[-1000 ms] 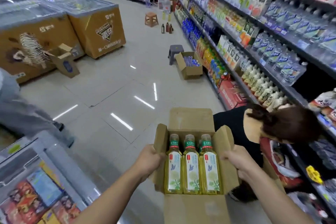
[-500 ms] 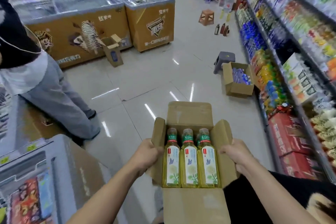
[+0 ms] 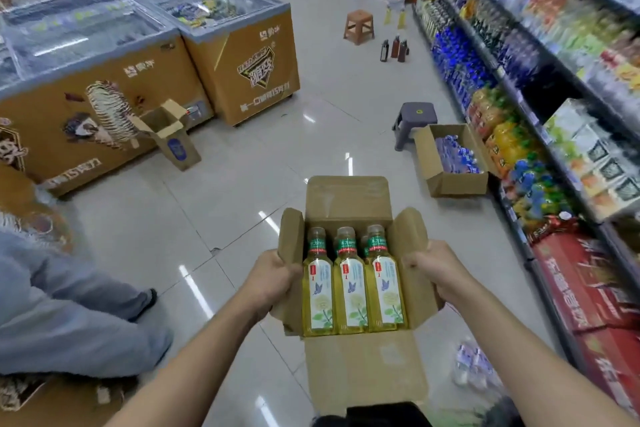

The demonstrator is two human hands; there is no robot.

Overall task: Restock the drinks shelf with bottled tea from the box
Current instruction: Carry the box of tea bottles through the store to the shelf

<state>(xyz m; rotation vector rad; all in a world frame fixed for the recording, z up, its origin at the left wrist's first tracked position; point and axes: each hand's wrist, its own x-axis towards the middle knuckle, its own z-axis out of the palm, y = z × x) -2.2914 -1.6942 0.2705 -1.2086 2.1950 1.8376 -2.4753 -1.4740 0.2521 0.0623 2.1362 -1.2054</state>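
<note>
I hold the open box [image 3: 347,198] over the aisle floor, left hand [image 3: 273,282] and right hand [image 3: 431,270] each gripping a side flap, 3 tea bottles [image 3: 350,288] visible inside, so I judge stocking the drinks shelf [image 3: 535,116] hasn't started.

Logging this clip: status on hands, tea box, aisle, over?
Left hand and right hand each grip a side flap of the open box. Three tea bottles show on top. Grey stool and open carton on the floor ahead, beside the drinks shelf.
</note>
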